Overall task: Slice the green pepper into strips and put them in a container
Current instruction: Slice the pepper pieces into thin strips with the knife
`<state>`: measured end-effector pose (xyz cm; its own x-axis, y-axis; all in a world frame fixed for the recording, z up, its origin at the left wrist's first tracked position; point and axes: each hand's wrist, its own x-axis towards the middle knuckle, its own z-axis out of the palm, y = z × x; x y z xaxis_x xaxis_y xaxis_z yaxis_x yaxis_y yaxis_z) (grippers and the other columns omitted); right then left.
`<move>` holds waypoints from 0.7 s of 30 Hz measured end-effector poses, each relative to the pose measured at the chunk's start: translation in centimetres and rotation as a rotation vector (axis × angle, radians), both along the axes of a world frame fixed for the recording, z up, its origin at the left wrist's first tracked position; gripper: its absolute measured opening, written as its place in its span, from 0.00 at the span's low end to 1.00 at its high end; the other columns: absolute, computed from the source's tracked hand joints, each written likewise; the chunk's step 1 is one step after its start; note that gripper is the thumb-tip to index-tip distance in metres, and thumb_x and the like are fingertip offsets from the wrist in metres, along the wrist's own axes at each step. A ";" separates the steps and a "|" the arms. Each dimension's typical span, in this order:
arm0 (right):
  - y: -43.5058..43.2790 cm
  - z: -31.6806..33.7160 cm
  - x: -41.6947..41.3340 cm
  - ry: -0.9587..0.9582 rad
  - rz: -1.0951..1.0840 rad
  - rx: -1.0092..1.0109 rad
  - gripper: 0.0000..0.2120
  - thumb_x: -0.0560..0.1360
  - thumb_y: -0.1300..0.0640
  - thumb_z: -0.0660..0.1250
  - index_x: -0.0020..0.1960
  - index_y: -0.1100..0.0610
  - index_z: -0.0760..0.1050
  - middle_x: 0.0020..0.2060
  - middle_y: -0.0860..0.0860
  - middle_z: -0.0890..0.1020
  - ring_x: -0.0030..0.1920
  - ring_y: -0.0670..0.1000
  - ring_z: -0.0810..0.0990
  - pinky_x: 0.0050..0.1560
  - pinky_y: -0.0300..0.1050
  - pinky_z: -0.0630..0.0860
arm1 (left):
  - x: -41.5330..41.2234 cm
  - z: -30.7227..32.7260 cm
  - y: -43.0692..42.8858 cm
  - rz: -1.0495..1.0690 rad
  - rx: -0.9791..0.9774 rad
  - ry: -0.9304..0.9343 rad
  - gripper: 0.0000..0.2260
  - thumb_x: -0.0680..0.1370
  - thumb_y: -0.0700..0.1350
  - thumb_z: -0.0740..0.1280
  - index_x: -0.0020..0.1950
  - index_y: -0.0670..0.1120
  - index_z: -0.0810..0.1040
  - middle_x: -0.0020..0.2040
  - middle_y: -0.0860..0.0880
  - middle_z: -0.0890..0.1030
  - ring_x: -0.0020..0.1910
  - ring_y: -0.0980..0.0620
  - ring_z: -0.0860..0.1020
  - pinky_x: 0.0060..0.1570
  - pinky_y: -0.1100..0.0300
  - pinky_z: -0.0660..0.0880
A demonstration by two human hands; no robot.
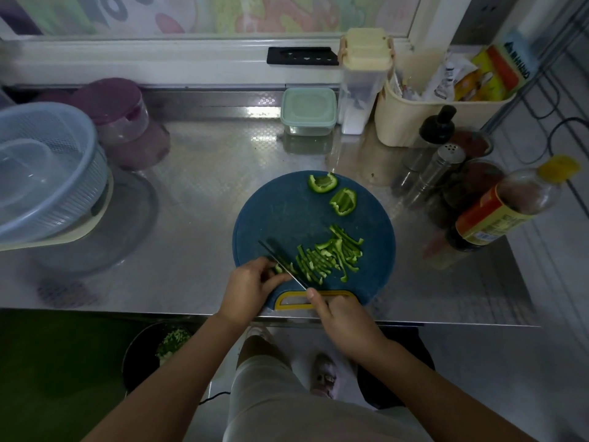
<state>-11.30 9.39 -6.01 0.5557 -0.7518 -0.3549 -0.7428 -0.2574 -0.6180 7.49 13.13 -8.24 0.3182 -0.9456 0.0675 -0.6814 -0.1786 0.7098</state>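
Pinching pepper piece (282, 268), left grip (251, 282); right grip (344, 317) grasps knife (298, 279); strips (331, 256) just beside it; lidded container (308, 111) behind board (287, 212).

No text is legible: print on the sauce bottle (492, 218) and the packets (497, 71) along the right edge of the counter (207, 173) is blurred.

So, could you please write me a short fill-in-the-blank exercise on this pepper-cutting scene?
1. The right hand grips a thin dark ____.
2. The left hand steadies a green pepper piece on the round dark-blue cutting board, whose handle slot is rimmed in ____.
3. Near the board's far edge lie ____ large uncut pepper pieces.
4. The heap of cut green pepper strips lies to the ____ of the blade.
Missing words: knife; yellow; two; right.
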 end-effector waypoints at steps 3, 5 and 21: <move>-0.2 0.1 -0.1 -0.012 0.012 -0.009 0.34 0.80 0.41 0.45 0.38 0.64 0.78 0.35 0.58 0.81 0.39 0.55 0.79 0.43 0.50 0.73 | 0.1 -0.1 0.0 0.024 0.022 0.045 0.12 0.68 0.50 0.74 0.43 0.42 0.81 0.33 0.50 0.79 0.31 0.54 0.77 0.34 0.66 0.72; -0.3 0.2 0.0 -0.009 0.033 -0.006 0.33 0.80 0.41 0.45 0.43 0.63 0.78 0.37 0.59 0.82 0.41 0.56 0.79 0.45 0.50 0.74 | 0.0 -0.1 -0.1 0.025 0.030 0.059 0.11 0.69 0.50 0.74 0.44 0.43 0.80 0.33 0.51 0.79 0.31 0.55 0.76 0.34 0.67 0.71; -2.6 0.8 3.6 0.068 -0.149 0.171 0.32 0.79 0.36 0.46 0.35 0.60 0.71 0.36 0.58 0.77 0.42 0.58 0.78 0.40 0.45 0.69 | 0.0 0.1 0.3 0.011 0.016 0.028 0.12 0.70 0.50 0.73 0.47 0.43 0.81 0.34 0.51 0.79 0.32 0.57 0.76 0.34 0.74 0.70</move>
<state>-7.69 6.76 -5.22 0.4133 -0.7497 -0.5169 -0.8063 -0.0374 -0.5904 7.51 13.43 -8.12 0.3305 -0.9428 0.0432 -0.6589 -0.1977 0.7258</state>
